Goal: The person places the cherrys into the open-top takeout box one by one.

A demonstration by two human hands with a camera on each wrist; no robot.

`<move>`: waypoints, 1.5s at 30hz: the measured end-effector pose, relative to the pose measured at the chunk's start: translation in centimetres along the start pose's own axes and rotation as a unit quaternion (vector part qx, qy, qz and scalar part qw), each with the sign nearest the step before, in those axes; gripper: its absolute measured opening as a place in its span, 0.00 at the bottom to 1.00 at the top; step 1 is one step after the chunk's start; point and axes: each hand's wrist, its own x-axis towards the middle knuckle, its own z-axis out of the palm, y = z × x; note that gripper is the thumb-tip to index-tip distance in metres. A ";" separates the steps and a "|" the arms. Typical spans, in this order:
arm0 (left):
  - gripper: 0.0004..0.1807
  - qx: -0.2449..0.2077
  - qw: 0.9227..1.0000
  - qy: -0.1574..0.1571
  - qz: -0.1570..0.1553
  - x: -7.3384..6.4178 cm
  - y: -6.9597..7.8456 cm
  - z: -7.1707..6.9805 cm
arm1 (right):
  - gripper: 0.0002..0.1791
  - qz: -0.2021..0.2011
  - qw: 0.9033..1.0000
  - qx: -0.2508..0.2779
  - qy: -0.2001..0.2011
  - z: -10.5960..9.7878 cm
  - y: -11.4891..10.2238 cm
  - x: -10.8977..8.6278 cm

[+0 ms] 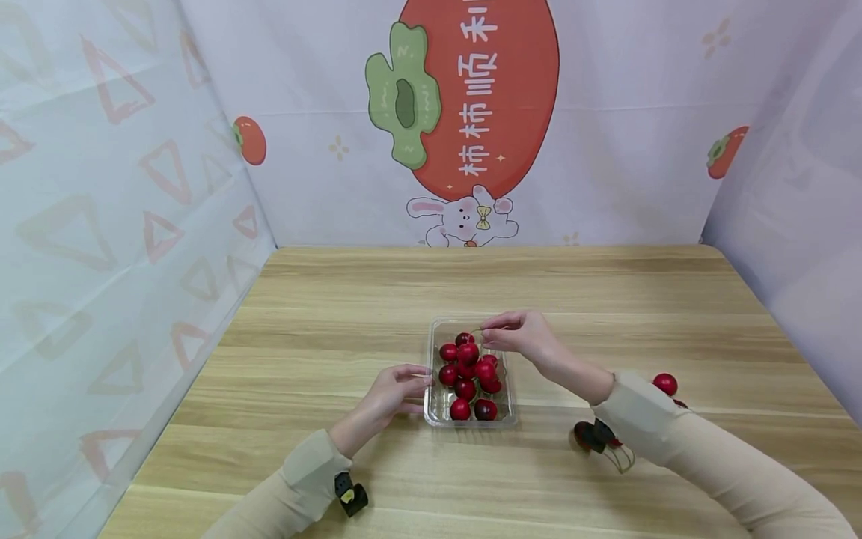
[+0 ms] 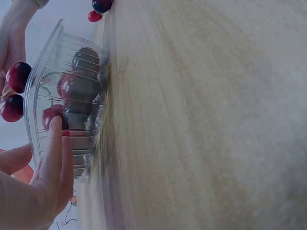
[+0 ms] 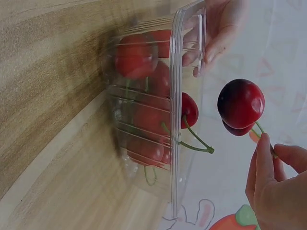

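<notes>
A clear plastic container [image 1: 471, 424] holding several dark red cherries [image 1: 465, 389] stands on the table. My left hand [image 1: 397, 389] is at its left side. In the left wrist view, straight fingers [image 2: 53, 153] lie against the ribbed outer wall, with the thumb near the rim. Above the container, my right hand [image 1: 521, 335] pinches the green stems of a pair of cherries [image 3: 241, 103]. In the right wrist view this pair hangs clear of the rim. One cherry in the container [image 3: 190, 111] has its forked stem poking out over the rim.
More cherries lie on the wooden table [image 1: 303, 337] to the right: a bright red one [image 1: 665, 384] beyond the right sleeve, and a dark one [image 1: 583, 436] by the right wrist camera, partly hidden. A printed cloth [image 1: 606, 165] hangs behind the table.
</notes>
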 end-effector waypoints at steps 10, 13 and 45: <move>0.19 -0.001 1.000 -0.001 0.000 -0.1 0.0 0.0 | 0.17 0.013 0.999 -0.038 -0.006 1.2 0.8 -0.2; 0.19 -0.002 1.000 -0.002 -0.001 -0.1 0.0 0.0 | 0.16 0.018 0.999 -0.035 -0.006 1.6 1.0 -0.2; 0.20 0.001 1.000 -0.007 0.000 0.1 0.0 -0.1 | 0.11 0.039 0.998 -0.045 0.016 4.6 2.3 -0.4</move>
